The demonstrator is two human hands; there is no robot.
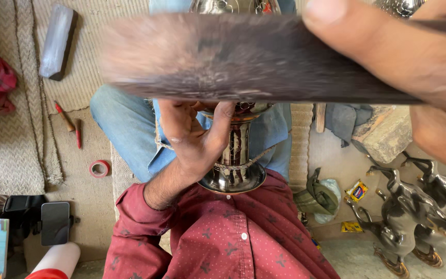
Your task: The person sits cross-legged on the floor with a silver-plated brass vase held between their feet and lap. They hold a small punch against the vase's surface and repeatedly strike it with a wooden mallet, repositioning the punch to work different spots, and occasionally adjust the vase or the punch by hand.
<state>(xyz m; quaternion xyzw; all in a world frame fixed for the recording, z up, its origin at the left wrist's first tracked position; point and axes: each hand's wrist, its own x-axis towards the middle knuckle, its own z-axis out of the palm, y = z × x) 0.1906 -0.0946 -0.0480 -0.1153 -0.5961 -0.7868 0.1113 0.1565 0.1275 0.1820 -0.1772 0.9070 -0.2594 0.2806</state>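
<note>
Left hand [194, 137] grasps the stem of an engraved metal vase [235, 165] held over the lap, right hand [414, 67] clenched on a dark flat file [243, 59] above it, woven mat [6, 134] on floor.

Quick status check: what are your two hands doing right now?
Left hand gripping shiny metal vase at its stem. Right hand holding dark flat tool, blurred, above it. Vase top hidden behind tool.

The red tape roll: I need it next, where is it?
The red tape roll lies on the floor at the left of the head view, below two red-handled tools.
</note>
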